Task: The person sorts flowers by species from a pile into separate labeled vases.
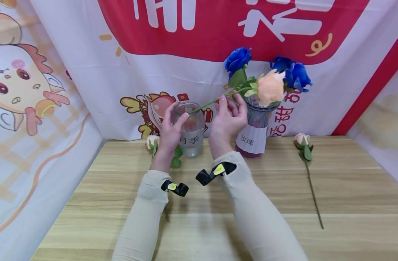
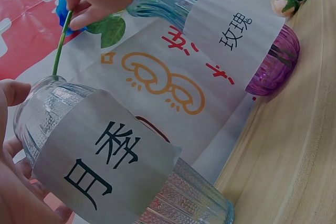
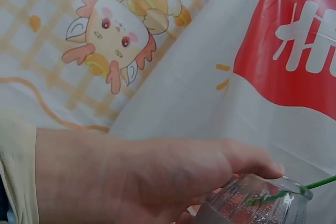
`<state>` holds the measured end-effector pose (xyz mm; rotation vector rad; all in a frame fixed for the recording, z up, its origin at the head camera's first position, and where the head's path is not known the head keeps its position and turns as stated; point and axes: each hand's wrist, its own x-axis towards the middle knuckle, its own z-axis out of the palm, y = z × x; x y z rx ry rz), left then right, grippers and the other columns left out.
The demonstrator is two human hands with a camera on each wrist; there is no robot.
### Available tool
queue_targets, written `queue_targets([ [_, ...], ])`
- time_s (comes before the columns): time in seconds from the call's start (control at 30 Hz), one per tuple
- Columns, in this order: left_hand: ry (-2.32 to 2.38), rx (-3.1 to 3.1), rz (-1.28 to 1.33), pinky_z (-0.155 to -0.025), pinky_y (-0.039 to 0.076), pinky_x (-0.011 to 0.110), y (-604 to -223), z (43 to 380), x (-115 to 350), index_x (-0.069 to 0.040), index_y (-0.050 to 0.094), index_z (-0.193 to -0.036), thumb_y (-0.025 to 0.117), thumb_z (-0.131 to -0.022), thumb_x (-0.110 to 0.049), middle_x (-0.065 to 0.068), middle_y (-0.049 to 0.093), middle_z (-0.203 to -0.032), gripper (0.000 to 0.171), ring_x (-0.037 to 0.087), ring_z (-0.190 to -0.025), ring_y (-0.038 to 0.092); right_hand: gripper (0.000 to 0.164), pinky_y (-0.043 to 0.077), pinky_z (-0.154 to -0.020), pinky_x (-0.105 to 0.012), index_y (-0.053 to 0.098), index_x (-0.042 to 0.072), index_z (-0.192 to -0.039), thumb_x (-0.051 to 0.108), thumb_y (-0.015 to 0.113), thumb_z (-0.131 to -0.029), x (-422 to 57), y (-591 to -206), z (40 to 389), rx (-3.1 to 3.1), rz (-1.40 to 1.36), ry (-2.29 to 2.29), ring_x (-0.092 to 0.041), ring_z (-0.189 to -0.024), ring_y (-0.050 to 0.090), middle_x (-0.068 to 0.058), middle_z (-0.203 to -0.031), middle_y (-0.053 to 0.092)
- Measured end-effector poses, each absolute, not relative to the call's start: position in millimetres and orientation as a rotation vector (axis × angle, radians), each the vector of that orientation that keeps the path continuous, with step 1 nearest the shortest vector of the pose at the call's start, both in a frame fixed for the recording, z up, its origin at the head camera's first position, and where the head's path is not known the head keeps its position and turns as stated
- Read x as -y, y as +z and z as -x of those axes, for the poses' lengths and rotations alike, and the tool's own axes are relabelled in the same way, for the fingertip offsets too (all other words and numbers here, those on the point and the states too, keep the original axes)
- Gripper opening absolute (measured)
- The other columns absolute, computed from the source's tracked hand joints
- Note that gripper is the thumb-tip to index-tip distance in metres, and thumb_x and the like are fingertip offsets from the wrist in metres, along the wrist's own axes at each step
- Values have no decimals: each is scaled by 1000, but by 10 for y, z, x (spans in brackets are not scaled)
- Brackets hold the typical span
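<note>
A peach rose (image 1: 271,88) on a long green stem (image 1: 209,104) is pinched by my right hand (image 1: 230,117), thumb against fingers. Its bloom leans to the right, overlapping the other vase's mouth in the head view. The stem's lower end slants into the mouth of a clear ribbed glass vase (image 2: 52,106) with a white paper label (image 2: 113,153). My left hand (image 1: 171,128) grips this upright vase near its rim, the thumb at the front. In the right wrist view, the left hand (image 3: 173,174) is round the glass and green shows through it.
A blue-and-purple glass vase (image 1: 258,117) at the back right holds several blue roses (image 1: 238,59). One pale peach rose (image 1: 302,139) lies on the right of the wooden table (image 1: 348,188). Another pale rose (image 1: 152,142) lies partly hidden behind the left arm. Printed cloth (image 1: 71,32) hangs behind.
</note>
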<state>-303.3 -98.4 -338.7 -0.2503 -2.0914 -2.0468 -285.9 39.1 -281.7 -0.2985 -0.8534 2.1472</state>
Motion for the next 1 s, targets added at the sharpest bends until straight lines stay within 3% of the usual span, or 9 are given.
queue_targets([
  [0.27,-2040,2082,241,-133,21,58,-3372,3021,993,-28,41,-161,65,-104,-36,-6,46,-165,62,21,-159,35,35,66,-90,-47,72,7,-125,-4,78,-92,-282,-2889,2969,1084,274,2089,-17,-84,75,-14,-103,79],
  [0.5,-2052,2083,244,-133,22,56,-3372,3025,976,-28,41,-161,66,-104,-37,-5,44,-166,63,21,-159,35,35,67,-84,-43,70,2,-128,-1,77,-94,-255,-2952,3036,1254,196,2034,-13,-75,70,-16,-98,77],
  [0.63,-2056,2078,248,-133,22,57,-3383,3030,963,-28,40,-161,66,-104,-37,-5,44,-165,63,21,-159,34,35,67,-85,-41,69,3,-130,3,76,-96,-247,-2965,3058,1339,162,2002,-17,-81,73,-15,-101,79],
  [0.83,-2058,2078,252,-132,24,57,-3384,3034,963,-30,40,-162,66,-104,-38,-5,45,-164,63,20,-157,38,30,63,-81,-26,72,9,-127,10,76,-98,-231,-2954,3088,1602,95,1835,-16,-89,74,-12,-106,81],
  [1.0,-2052,2082,247,-132,25,55,-3384,3036,974,-31,40,-161,66,-104,-39,-6,45,-165,63,19,-156,38,31,62,-82,-26,72,12,-129,14,76,-99,-251,-2935,3121,1772,55,1741,-17,-97,74,-9,-110,80],
])
